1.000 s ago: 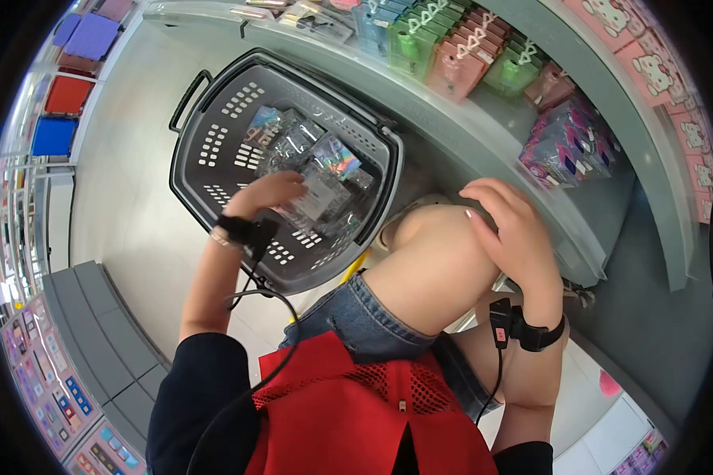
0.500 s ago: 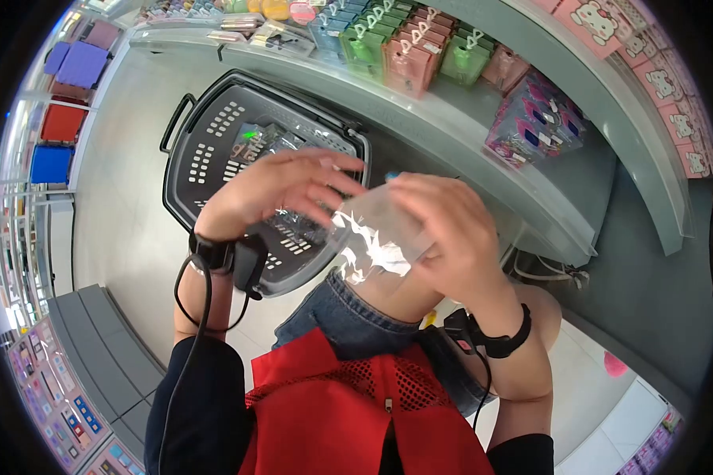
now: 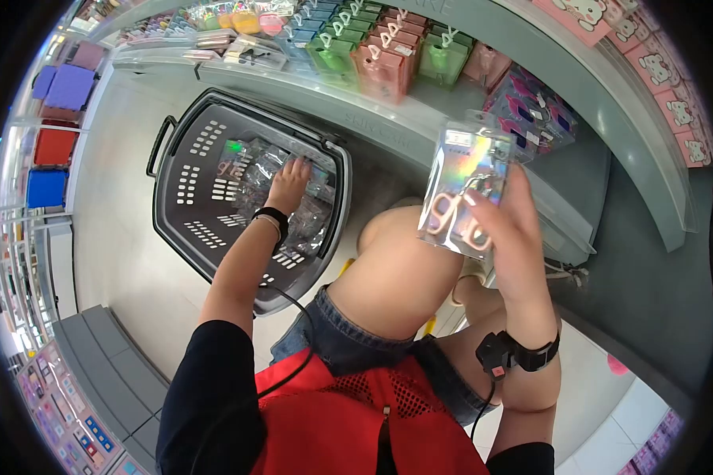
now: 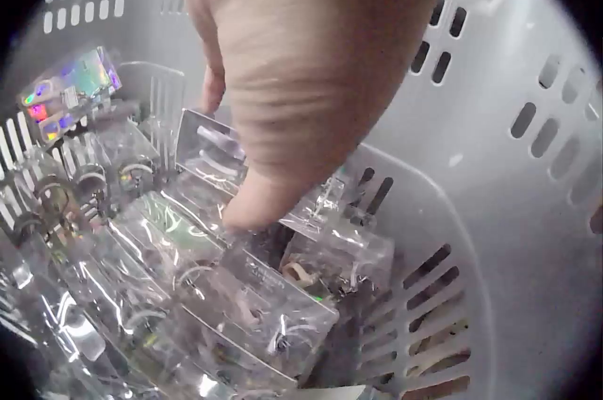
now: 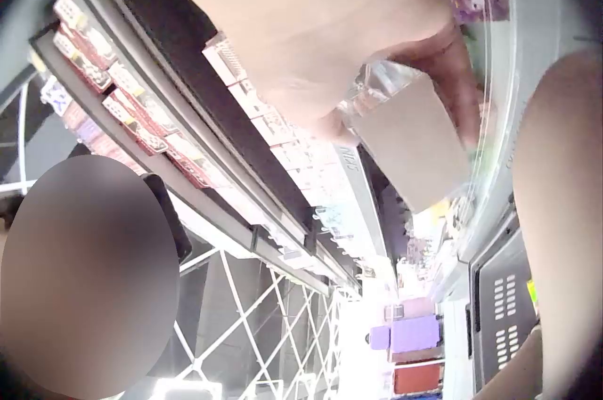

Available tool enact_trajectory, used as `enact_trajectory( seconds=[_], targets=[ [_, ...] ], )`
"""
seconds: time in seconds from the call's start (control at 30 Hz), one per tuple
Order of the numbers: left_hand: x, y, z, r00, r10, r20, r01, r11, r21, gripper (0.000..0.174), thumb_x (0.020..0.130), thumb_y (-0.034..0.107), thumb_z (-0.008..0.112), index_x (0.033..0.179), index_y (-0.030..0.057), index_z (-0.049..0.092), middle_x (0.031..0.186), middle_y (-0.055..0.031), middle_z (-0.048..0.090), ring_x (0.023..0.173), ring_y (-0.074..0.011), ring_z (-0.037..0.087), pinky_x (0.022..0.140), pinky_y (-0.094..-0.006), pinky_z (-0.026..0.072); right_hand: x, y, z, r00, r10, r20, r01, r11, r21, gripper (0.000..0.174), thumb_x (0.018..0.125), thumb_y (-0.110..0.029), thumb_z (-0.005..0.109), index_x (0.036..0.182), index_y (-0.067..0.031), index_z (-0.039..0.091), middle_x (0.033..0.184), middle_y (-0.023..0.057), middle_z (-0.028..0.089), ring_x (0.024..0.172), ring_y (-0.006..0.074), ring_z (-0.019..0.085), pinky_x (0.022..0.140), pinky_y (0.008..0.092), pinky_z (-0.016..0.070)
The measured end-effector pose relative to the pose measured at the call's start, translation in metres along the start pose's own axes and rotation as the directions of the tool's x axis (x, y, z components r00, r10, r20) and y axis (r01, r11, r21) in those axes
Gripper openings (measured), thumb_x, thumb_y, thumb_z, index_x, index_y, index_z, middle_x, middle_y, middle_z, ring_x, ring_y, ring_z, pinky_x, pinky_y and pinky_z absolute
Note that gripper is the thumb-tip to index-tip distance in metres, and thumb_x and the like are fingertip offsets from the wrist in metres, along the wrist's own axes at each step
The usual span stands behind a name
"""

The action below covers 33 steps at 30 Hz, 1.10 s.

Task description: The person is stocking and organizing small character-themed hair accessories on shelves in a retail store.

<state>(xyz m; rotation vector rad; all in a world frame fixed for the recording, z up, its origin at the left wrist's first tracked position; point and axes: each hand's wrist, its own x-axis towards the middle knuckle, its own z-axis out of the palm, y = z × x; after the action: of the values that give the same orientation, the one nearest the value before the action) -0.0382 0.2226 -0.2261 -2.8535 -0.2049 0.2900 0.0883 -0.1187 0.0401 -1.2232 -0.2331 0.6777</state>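
My right hand (image 3: 515, 226) holds up a clear pack of pink-handled scissors (image 3: 461, 190) over the knee, its thumb across the front. The backing card is shiny and rainbow-coloured; the right wrist view shows a plain pale side of the pack (image 5: 415, 141). My left hand (image 3: 288, 190) reaches down into the grey basket (image 3: 186, 178), fingers extended over a heap of clear packs (image 3: 254, 170). In the left wrist view its thumb (image 4: 259, 204) touches the packs (image 4: 250, 296), with loop handles showing inside several; the palm hides most of the other fingers.
A low shelf beyond the basket carries blue, green and pink pouches (image 3: 384, 67) and a stack of purple packs (image 3: 530, 107). The bent knee (image 3: 412, 253) stands between basket and right hand. Grey blocks (image 3: 107, 356) lie at the left. A blurred-out shape fills the right wrist view's lower left.
Both hands met over the knee around a clear pack half a second ago. Now the right hand has raised the scissors pack to the right, and the left hand is back in the basket.
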Motion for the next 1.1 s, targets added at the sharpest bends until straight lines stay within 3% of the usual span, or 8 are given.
enact_trajectory(
  seconds=[0.23, 0.33, 0.43, 0.57, 0.77, 0.83, 0.93, 1.1],
  targets=[
    [-0.009, -0.014, -0.019, 0.996, -0.061, 0.072, 0.064, 0.997, -0.038, 0.057, 0.072, 0.017, 0.071, 0.124, 0.0139, 0.048, 0.125, -0.0117, 0.046, 0.118, -0.0296, 0.045, 0.092, -0.0441, 0.0448, 0.004, 0.003, 0.006, 0.977, 0.193, 0.094, -0.197, 0.980, 0.031, 0.050, 0.085, -0.010, 0.061, 0.127, 0.0033, 0.039, 0.118, 0.0121, 0.055, 0.109, 0.0168, 0.054, 0.094, 0.0307, 0.0413],
    [-0.027, -0.029, -0.030, 0.954, -0.285, 0.096, 0.300, 0.900, -0.315, 0.078, 0.057, 0.025, 0.084, 0.124, 0.0089, 0.048, 0.130, -0.0209, 0.041, 0.122, -0.0372, 0.041, 0.099, -0.0447, 0.0401, -0.001, 0.005, 0.010, 0.975, 0.204, 0.086, -0.211, 0.974, 0.082, 0.055, 0.083, -0.007, 0.055, 0.134, 0.0041, 0.038, 0.124, 0.0140, 0.054, 0.114, 0.0218, 0.054, 0.100, 0.0346, 0.0402],
    [-0.048, -0.058, -0.046, 0.955, -0.270, -0.120, 0.156, 0.804, -0.573, 0.075, 0.059, 0.027, 0.084, 0.121, 0.0048, 0.047, 0.129, -0.0236, 0.040, 0.122, -0.0371, 0.040, 0.098, -0.0459, 0.0411, -0.001, 0.004, 0.014, 0.973, 0.197, 0.118, -0.213, 0.967, 0.138, 0.055, 0.082, -0.005, 0.056, 0.133, 0.0040, 0.038, 0.123, 0.0137, 0.054, 0.115, 0.0235, 0.054, 0.100, 0.0366, 0.0409],
    [-0.074, -0.052, -0.191, 0.956, -0.206, 0.209, 0.183, -0.138, -0.973, 0.048, 0.082, 0.014, 0.062, 0.124, -0.0039, 0.045, 0.110, -0.0156, 0.061, 0.104, -0.0255, 0.060, 0.092, -0.0357, 0.0454, -0.002, -0.002, 0.006, 0.964, 0.190, 0.187, -0.201, 0.978, 0.045, 0.048, 0.082, -0.010, 0.062, 0.124, 0.0025, 0.044, 0.110, 0.0109, 0.058, 0.103, 0.0187, 0.057, 0.091, 0.0318, 0.0440],
    [-0.063, 0.045, -0.359, 0.963, -0.216, -0.164, -0.255, -0.927, -0.276, 0.072, 0.085, 0.043, 0.052, 0.141, 0.0012, 0.032, 0.135, -0.0277, 0.043, 0.124, -0.0453, 0.043, 0.106, -0.0597, 0.0319, -0.017, -0.024, -0.032, 0.983, 0.142, 0.116, -0.062, 0.852, -0.519, 0.027, 0.082, -0.016, 0.065, 0.103, -0.0001, 0.057, 0.093, 0.0050, 0.061, 0.087, 0.0107, 0.056, 0.075, 0.0256, 0.0432],
    [-0.049, 0.079, -0.375, 0.859, -0.311, -0.407, -0.287, -0.950, 0.121, 0.071, 0.085, 0.052, 0.053, 0.136, 0.0058, 0.040, 0.130, -0.0213, 0.047, 0.120, -0.0377, 0.046, 0.105, -0.0556, 0.0323, -0.033, -0.046, -0.033, 0.985, 0.167, -0.034, -0.168, 0.912, -0.375, 0.025, 0.082, -0.014, 0.063, 0.102, -0.0001, 0.058, 0.093, 0.0052, 0.061, 0.087, 0.0104, 0.056, 0.075, 0.0258, 0.0433],
    [-0.030, 0.121, -0.371, 0.844, -0.416, -0.338, -0.344, -0.904, 0.252, 0.066, 0.086, 0.053, 0.050, 0.132, 0.0067, 0.043, 0.128, -0.0193, 0.049, 0.119, -0.0363, 0.047, 0.101, -0.0526, 0.0377, -0.061, -0.048, -0.044, 0.972, 0.055, -0.229, -0.130, 0.936, -0.327, 0.023, 0.084, -0.012, 0.059, 0.104, -0.0018, 0.059, 0.098, 0.0054, 0.062, 0.089, 0.0108, 0.056, 0.076, 0.0259, 0.0431],
    [-0.010, 0.150, -0.344, 0.875, -0.474, 0.098, -0.465, -0.879, -0.101, 0.063, 0.087, 0.056, 0.045, 0.131, 0.0112, 0.045, 0.128, -0.0188, 0.049, 0.117, -0.0363, 0.049, 0.091, -0.0483, 0.0449, -0.080, -0.037, -0.108, 0.886, -0.057, -0.460, -0.055, 0.972, -0.227, 0.037, 0.086, -0.011, 0.060, 0.120, -0.0004, 0.050, 0.109, 0.0088, 0.061, 0.107, 0.0154, 0.056, 0.093, 0.0281, 0.0412]
  ],
)
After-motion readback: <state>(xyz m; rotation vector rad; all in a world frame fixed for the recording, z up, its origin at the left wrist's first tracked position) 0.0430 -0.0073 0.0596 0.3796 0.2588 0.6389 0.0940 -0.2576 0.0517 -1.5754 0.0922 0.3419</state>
